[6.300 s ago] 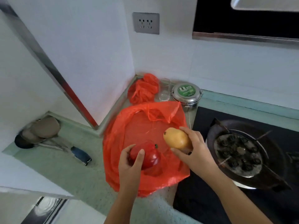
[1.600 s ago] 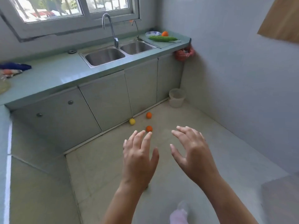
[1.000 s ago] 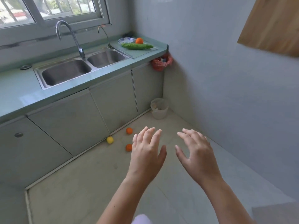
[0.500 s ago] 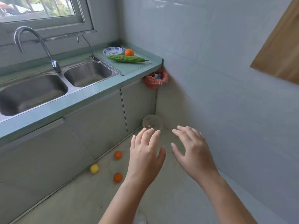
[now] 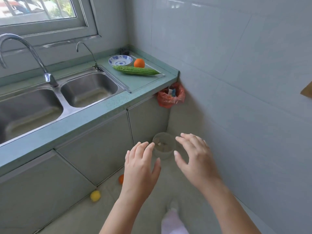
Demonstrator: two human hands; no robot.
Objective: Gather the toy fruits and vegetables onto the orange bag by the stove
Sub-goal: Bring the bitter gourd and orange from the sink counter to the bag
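She has walked closer to the sink counter [image 5: 94, 115], both hands now empty. Left hand [image 5: 141, 168] and right hand [image 5: 194, 159] hang released, fingers spread. An orange [image 5: 139, 63] and bitter gourd [image 5: 136, 71] wait at the counter's far right corner; a yellow fruit [image 5: 95, 196] lies on the floor by the cabinets.

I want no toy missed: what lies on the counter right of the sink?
A green bitter gourd, an orange and a blue-patterned bowl lie there. The bowl's inside looks empty; nothing shows of what lies behind it.
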